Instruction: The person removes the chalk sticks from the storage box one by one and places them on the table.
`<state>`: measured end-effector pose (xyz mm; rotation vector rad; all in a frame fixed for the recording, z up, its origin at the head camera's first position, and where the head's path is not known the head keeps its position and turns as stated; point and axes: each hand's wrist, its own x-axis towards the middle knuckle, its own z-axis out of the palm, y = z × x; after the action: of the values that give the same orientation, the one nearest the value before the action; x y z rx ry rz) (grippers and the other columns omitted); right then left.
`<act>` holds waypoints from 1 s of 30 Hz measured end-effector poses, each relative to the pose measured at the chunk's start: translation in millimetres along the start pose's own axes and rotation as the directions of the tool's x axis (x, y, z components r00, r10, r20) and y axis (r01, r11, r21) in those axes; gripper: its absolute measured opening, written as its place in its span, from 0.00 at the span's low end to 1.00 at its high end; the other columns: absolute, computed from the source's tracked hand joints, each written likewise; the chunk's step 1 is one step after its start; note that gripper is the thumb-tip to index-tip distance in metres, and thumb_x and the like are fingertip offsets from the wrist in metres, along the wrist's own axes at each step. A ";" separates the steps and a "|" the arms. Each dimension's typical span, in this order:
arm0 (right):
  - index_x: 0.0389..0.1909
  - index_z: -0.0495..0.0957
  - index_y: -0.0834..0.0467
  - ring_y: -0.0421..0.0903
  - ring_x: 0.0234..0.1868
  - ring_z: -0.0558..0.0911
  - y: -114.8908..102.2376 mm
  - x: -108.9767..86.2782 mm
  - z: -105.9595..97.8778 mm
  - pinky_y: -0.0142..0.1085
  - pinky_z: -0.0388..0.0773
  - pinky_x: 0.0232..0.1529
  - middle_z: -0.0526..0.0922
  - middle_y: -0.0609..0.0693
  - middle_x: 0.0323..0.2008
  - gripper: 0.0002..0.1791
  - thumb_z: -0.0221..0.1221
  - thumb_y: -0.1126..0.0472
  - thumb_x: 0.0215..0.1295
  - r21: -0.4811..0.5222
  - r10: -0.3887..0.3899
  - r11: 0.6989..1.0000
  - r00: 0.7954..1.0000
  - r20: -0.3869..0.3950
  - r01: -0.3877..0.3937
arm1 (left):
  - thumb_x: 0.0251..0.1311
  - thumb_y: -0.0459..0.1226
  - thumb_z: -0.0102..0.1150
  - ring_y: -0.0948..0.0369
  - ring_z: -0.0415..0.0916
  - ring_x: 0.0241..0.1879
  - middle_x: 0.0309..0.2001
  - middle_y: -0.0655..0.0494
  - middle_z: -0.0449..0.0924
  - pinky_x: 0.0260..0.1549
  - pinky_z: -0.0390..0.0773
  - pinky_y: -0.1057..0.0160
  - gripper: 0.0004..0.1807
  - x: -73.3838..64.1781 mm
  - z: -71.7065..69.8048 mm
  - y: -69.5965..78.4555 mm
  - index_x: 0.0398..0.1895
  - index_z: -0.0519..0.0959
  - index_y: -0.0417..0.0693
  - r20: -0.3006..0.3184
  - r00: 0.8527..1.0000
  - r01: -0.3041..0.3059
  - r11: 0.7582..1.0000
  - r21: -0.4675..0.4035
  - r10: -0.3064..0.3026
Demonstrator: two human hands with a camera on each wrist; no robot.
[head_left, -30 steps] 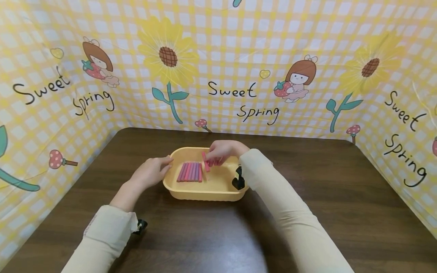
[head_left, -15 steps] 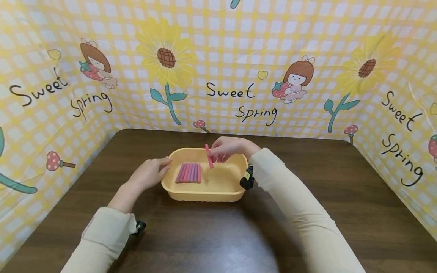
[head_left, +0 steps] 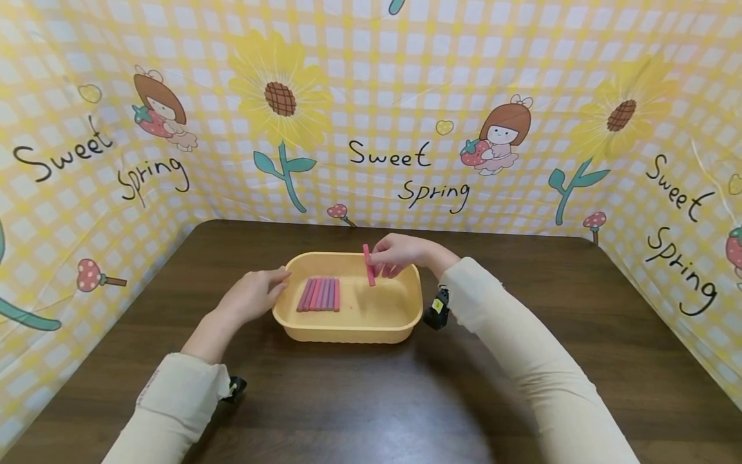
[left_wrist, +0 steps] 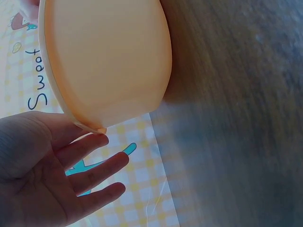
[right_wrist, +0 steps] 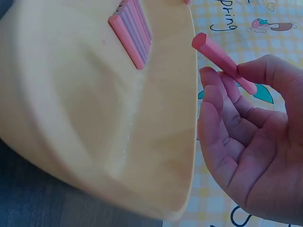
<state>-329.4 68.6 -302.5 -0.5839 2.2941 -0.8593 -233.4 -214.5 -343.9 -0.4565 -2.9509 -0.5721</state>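
Note:
A yellow plastic tub (head_left: 348, 335) stands on the table. My left hand (head_left: 250, 296) pinches its left rim between thumb and index finger; the other fingers spread outside it, as the left wrist view shows. Above the tub's right half, my right hand (head_left: 400, 252) holds a short pink stick (right_wrist: 220, 59) between thumb and fingertips. In the right wrist view this stick is thick, smooth and blunt-ended. A row of several pink and purple sticks (head_left: 319, 295) lies side by side on the tub's floor, left of the held one.
The tub rests on a dark wooden table (head_left: 348, 412). Behind it and at both sides rises a yellow-checked cloth (head_left: 371, 96) printed with flowers and lettering. Dark devices (head_left: 437, 308) are strapped at both wrists.
My right hand has lifted the pink stick from beside the row and carried it to the right. The left hand keeps its hold on the rim; the row stays put.

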 end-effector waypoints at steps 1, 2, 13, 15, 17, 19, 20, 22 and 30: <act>0.37 0.80 0.61 0.40 0.30 0.79 0.5 -1.3 0.1 0.32 0.82 0.40 0.83 0.52 0.34 0.15 0.52 0.53 0.67 -0.002 -0.001 1.000 1.000 -0.003 0.001 | 0.64 0.33 0.50 0.40 0.73 0.55 0.57 0.34 0.72 0.52 0.73 0.43 0.18 -0.1 0.0 0.0 0.56 0.74 0.34 0.001 1.000 0.001 1.000 -0.001 -0.001; 0.37 0.80 0.61 0.40 0.30 0.79 1.3 -2.2 0.0 0.32 0.82 0.40 0.83 0.52 0.33 0.15 0.52 0.53 0.67 -0.003 0.001 1.000 1.000 -0.005 -0.001 | 0.64 0.33 0.50 0.40 0.73 0.55 0.57 0.33 0.72 0.52 0.74 0.43 0.18 -0.2 0.0 0.0 0.56 0.74 0.34 0.001 1.000 0.002 1.000 -0.002 -0.002; 0.36 0.79 0.61 0.39 0.28 0.79 15.2 -11.4 -0.6 0.31 0.81 0.36 0.82 0.48 0.30 0.14 0.52 0.54 0.66 0.025 0.031 0.999 0.998 -0.047 -0.030 | 0.64 0.33 0.50 0.40 0.74 0.54 0.57 0.34 0.72 0.51 0.74 0.43 0.18 -1.3 -0.2 0.5 0.56 0.74 0.34 -0.006 1.000 -0.003 1.000 -0.005 0.003; 0.36 0.79 0.61 0.39 0.28 0.79 18.2 -13.8 -1.1 0.31 0.81 0.36 0.81 0.48 0.30 0.14 0.52 0.54 0.66 0.030 0.033 0.999 0.998 -0.059 -0.032 | 0.64 0.33 0.50 0.40 0.74 0.54 0.57 0.34 0.72 0.50 0.75 0.43 0.18 -1.4 -0.3 0.8 0.56 0.74 0.34 -0.007 1.000 -0.003 1.000 -0.005 0.003; 0.36 0.79 0.61 0.39 0.29 0.79 20.4 -16.7 -1.9 0.31 0.82 0.37 0.81 0.48 0.30 0.14 0.52 0.55 0.66 0.036 0.033 0.999 0.997 -0.068 -0.031 | 0.64 0.33 0.50 0.40 0.74 0.54 0.57 0.34 0.72 0.50 0.75 0.43 0.18 -1.4 -0.3 1.0 0.56 0.74 0.34 -0.007 1.000 -0.003 1.000 -0.006 0.003; 0.37 0.78 0.61 0.39 0.30 0.79 23.1 -19.5 -3.3 0.32 0.82 0.38 0.81 0.48 0.30 0.14 0.52 0.55 0.66 0.040 0.034 0.999 0.997 -0.075 -0.031 | 0.64 0.33 0.50 0.40 0.74 0.54 0.57 0.34 0.72 0.50 0.75 0.43 0.18 -1.3 -0.4 1.3 0.56 0.74 0.34 -0.004 1.000 0.000 1.000 -0.007 0.000; 0.37 0.78 0.61 0.39 0.30 0.79 24.0 -21.4 -3.9 0.32 0.82 0.38 0.81 0.48 0.29 0.14 0.52 0.55 0.66 0.041 0.032 0.999 0.996 -0.078 -0.029 | 0.64 0.33 0.50 0.40 0.74 0.55 0.57 0.34 0.72 0.51 0.74 0.43 0.18 -1.2 -0.4 1.6 0.56 0.74 0.35 -0.001 1.000 0.002 1.000 -0.008 -0.002; 0.37 0.78 0.61 0.40 0.31 0.78 26.1 -24.9 -5.4 0.32 0.82 0.38 0.80 0.48 0.30 0.14 0.52 0.55 0.67 0.047 0.033 0.998 0.996 -0.082 -0.029 | 0.64 0.33 0.50 0.40 0.73 0.55 0.58 0.34 0.72 0.51 0.74 0.43 0.18 -0.9 -0.3 1.6 0.56 0.74 0.35 0.002 1.000 0.005 1.000 -0.009 -0.005; 0.39 0.77 0.62 0.40 0.29 0.77 33.4 -44.4 -10.7 0.32 0.81 0.38 0.81 0.49 0.31 0.14 0.51 0.54 0.67 0.069 -0.002 0.998 0.996 -0.088 0.008 | 0.64 0.33 0.51 0.41 0.74 0.54 0.57 0.34 0.72 0.50 0.75 0.44 0.18 -1.0 0.7 0.1 0.55 0.75 0.35 -0.012 1.000 -0.002 1.000 -0.009 0.002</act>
<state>-311.0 122.1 -302.2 -0.5316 2.3323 -0.9806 -232.4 -214.4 -344.7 -0.4558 -2.9373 -0.5862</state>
